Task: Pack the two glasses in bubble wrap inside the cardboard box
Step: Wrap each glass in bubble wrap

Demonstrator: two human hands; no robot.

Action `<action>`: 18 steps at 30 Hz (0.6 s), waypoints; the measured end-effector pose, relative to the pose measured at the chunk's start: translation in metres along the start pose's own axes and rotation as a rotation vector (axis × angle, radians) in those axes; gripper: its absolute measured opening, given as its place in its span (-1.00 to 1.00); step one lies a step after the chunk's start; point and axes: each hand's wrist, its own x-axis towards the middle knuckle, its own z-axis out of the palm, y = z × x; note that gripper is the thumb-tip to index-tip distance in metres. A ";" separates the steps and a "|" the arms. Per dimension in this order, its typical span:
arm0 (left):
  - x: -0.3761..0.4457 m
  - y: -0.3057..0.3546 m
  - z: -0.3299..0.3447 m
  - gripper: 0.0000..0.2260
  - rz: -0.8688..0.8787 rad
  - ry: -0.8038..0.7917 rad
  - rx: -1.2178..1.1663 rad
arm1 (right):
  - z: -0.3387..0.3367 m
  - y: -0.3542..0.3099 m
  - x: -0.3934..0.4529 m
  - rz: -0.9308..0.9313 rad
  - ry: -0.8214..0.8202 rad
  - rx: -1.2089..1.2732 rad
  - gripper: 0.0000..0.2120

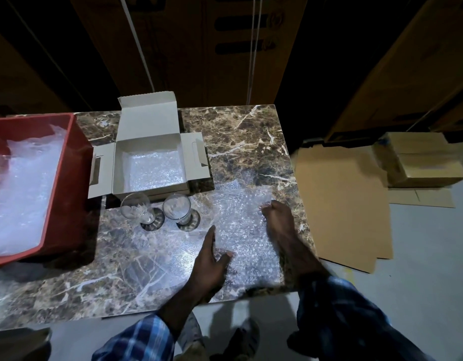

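Note:
Two clear footed glasses stand upright side by side on the marble table, the left glass [139, 208] and the right glass [178, 208], just in front of the open cardboard box [115, 168]. A piece of bubble wrap lines the box's bottom. To the right of the glasses a bubble wrap sheet [244, 230] lies flat on the table. My left hand [212, 259] rests on the sheet's near left edge with fingers straight. My right hand [277, 214] presses on the sheet's far right part, fingers bent downward; it is blurred.
A red plastic crate [66, 183] full of bubble wrap stands at the table's left end. The marble table [238, 131] ends just right of the sheet. Flattened cardboard [342, 204] and stacked small boxes [423, 162] lie on the floor to the right.

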 end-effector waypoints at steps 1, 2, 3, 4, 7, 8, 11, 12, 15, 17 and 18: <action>-0.001 0.002 -0.001 -0.31 0.004 -0.001 0.026 | -0.002 0.004 -0.002 -0.013 0.032 -0.052 -0.78; -0.002 0.002 -0.003 -0.32 0.002 0.004 0.050 | -0.003 0.007 -0.003 -0.026 0.054 -0.102 -0.78; -0.002 0.004 -0.005 -0.32 -0.003 0.007 0.080 | -0.005 0.008 -0.005 -0.040 0.069 -0.152 -0.81; -0.003 0.006 -0.006 -0.31 -0.001 0.001 0.120 | -0.006 0.008 -0.005 -0.055 0.085 -0.198 -0.86; -0.005 0.012 -0.008 -0.30 0.014 -0.011 0.238 | -0.008 0.003 -0.009 -0.107 0.137 -0.319 -0.92; -0.005 0.013 -0.008 -0.30 0.016 -0.004 0.274 | -0.009 0.003 -0.009 -0.126 0.138 -0.321 -0.91; -0.005 0.013 -0.008 -0.30 0.026 0.030 0.342 | -0.008 0.001 -0.013 -0.141 0.096 -0.360 -0.81; -0.006 0.011 -0.008 -0.31 0.021 0.038 0.348 | -0.007 0.000 -0.014 -0.148 0.082 -0.390 -0.76; -0.010 0.012 -0.008 -0.32 0.050 0.065 0.366 | -0.007 0.001 -0.018 -0.191 0.061 -0.503 -0.53; -0.015 0.015 -0.007 -0.35 0.182 0.136 0.494 | -0.004 0.006 -0.024 -0.288 0.127 -0.642 -0.42; -0.016 0.017 -0.007 -0.39 0.259 0.179 0.568 | -0.002 0.010 -0.027 -0.355 0.175 -0.736 -0.39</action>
